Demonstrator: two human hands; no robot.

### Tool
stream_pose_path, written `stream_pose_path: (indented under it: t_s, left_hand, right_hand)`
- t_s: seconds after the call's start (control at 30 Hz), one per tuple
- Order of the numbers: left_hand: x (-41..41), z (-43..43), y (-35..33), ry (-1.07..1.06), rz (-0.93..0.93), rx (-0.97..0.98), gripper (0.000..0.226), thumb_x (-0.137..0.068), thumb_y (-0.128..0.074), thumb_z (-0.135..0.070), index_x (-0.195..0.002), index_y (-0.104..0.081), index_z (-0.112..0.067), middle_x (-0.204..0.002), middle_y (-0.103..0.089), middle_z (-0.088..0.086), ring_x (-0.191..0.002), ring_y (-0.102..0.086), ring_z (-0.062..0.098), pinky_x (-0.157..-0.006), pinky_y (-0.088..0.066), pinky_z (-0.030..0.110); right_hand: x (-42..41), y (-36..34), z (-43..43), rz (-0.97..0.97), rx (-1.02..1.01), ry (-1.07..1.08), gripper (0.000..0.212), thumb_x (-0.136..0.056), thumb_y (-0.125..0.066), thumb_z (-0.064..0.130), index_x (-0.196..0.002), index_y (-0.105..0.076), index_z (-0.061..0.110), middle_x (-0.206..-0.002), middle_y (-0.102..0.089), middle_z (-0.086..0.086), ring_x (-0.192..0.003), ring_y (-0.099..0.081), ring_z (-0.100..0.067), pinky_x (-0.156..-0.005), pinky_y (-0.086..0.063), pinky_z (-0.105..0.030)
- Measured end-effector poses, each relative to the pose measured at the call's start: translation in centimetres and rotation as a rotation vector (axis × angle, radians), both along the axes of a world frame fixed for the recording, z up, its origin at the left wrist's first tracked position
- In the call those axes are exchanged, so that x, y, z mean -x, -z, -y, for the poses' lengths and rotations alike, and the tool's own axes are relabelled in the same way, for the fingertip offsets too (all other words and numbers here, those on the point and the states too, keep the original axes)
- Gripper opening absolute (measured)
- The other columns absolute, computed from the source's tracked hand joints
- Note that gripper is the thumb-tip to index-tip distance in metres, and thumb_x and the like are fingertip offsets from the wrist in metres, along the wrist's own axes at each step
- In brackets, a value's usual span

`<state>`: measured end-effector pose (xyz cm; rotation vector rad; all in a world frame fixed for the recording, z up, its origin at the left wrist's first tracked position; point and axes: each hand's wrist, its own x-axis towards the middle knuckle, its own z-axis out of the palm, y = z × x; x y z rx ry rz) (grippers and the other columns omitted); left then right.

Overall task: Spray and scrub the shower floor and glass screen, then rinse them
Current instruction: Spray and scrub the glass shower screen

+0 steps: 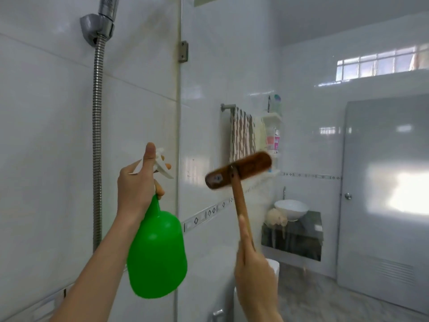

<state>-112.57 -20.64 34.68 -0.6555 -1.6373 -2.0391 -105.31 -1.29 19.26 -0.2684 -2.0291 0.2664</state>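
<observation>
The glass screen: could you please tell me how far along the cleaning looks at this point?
Done: nothing can be confirmed; no foam or water shows on the glass screen. In hand: the left hand holds the green spray bottle up at the glass, and the right hand raises the wooden brush against it. Left: rinsing, since the shower head sits in its holder. The floor is out of view.

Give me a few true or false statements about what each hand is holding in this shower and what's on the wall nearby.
1. The left hand holds a green spray bottle. True.
2. The right hand holds a sponge. False: it holds a wooden-handled brush.
3. A metal shower hose hangs left of the bottle. True.
4. The towel rail is bare. False: a patterned towel hangs on it.
</observation>
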Motion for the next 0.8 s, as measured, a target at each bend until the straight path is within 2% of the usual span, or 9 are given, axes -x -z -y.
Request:
stream_pose_path:
  t_s: [0.03,0.13,0.27,0.33,0.4,0.5,0.57,0.7,0.8]
  left_hand:
    - [-0.2,0.1,0.2,0.004,0.006,0.006,0.049,-0.086,-0.042,-0.074,-0.087,-0.074,-0.037,-0.088,-0.078,0.003,-0.036,-0.047,0.01,-0.056,-0.044,0.03]
    - [-0.6,0.3,0.7,0.006,0.019,0.02,0.053,-0.086,-0.043,-0.074,-0.094,-0.074,-0.032,-0.084,-0.078,-0.003,-0.036,-0.047,0.01,-0.059,-0.046,0.034]
    - [-1.2,0.1,1.0,0.005,0.008,0.028,0.05,-0.088,-0.043,-0.071,-0.095,-0.073,-0.031,-0.087,-0.078,-0.006,-0.035,-0.046,0.01,-0.054,-0.044,0.029]
    - [-1.5,-0.4,1.0,0.015,0.009,0.019,0.05,-0.087,-0.043,-0.07,-0.092,-0.074,-0.031,-0.084,-0.078,-0.004,-0.034,-0.045,0.01,-0.053,-0.042,0.029]
    - [-1.9,-1.1,1.1,0.027,0.014,0.026,0.05,-0.087,-0.043,-0.07,-0.088,-0.074,-0.032,-0.082,-0.078,-0.004,-0.034,-0.046,0.01,-0.054,-0.042,0.03]
    - [-2.5,-2.5,1.0,0.053,0.015,0.013,0.049,-0.089,-0.043,-0.069,-0.088,-0.074,-0.031,-0.083,-0.077,-0.009,-0.034,-0.046,0.011,-0.055,-0.044,0.031]
    - [-3.1,-3.5,0.9,0.086,0.017,0.002,0.05,-0.09,-0.043,-0.068,-0.093,-0.074,-0.029,-0.085,-0.078,-0.007,-0.034,-0.046,0.012,-0.052,-0.045,0.029]
    - [-4.1,-5.0,0.9,0.144,0.0,-0.006,0.05,-0.09,-0.043,-0.068,-0.091,-0.076,-0.031,-0.092,-0.078,-0.005,-0.035,-0.046,0.013,-0.052,-0.044,0.028]
    - [-5.0,-5.8,0.8,0.161,-0.004,0.021,0.048,-0.09,-0.042,-0.068,-0.091,-0.075,-0.032,-0.091,-0.078,-0.005,-0.037,-0.047,0.012,-0.05,-0.044,0.026]
  right_hand:
    - [0.7,-2.4,0.6,0.018,0.055,-0.013,0.075,-0.103,-0.034,0.029,-0.139,0.027,0.052,-0.064,-0.055,0.001,-0.048,-0.05,-0.009,-0.051,-0.052,-0.022]
    - [1.7,-7.2,1.0,-0.047,0.113,-0.048,0.065,-0.103,-0.035,0.025,-0.145,0.01,0.044,-0.064,-0.053,-0.002,-0.051,-0.048,-0.011,-0.052,-0.05,-0.027]
    - [-2.1,-2.2,2.1,-0.077,0.283,-0.068,0.073,-0.1,-0.042,0.024,-0.142,0.008,0.056,-0.059,-0.055,0.002,-0.047,-0.051,-0.012,-0.049,-0.053,-0.029]
    - [-3.5,-2.0,1.9,-0.066,0.248,-0.105,0.077,-0.1,-0.043,0.024,-0.138,0.011,0.063,-0.057,-0.053,0.002,-0.046,-0.051,-0.013,-0.049,-0.053,-0.032]
    - [-2.3,-6.4,0.3,-0.134,0.167,-0.096,0.067,-0.102,-0.038,0.026,-0.144,0.006,0.054,-0.058,-0.05,0.002,-0.047,-0.046,-0.01,-0.05,-0.052,-0.03]
    - [-1.8,-13.4,-2.1,-0.158,0.1,-0.067,0.058,-0.103,-0.034,0.027,-0.149,-0.001,0.041,-0.066,-0.056,-0.004,-0.05,-0.046,-0.011,-0.052,-0.053,-0.03]
    - [-3.4,-11.8,-3.4,-0.174,0.094,-0.029,0.059,-0.103,-0.034,0.028,-0.148,0.0,0.042,-0.064,-0.056,-0.004,-0.048,-0.047,-0.012,-0.051,-0.054,-0.032]
    - [-8.8,-0.8,-3.6,-0.117,0.191,-0.076,0.057,-0.095,-0.026,0.047,-0.146,-0.002,0.054,-0.056,-0.055,0.004,-0.043,-0.053,-0.011,-0.046,-0.054,-0.029]
    - [-7.5,-5.2,-5.5,-0.153,0.154,-0.07,0.063,-0.092,-0.018,0.061,-0.149,-0.028,0.036,-0.058,-0.055,0.001,-0.046,-0.056,-0.014,-0.047,-0.054,-0.03]
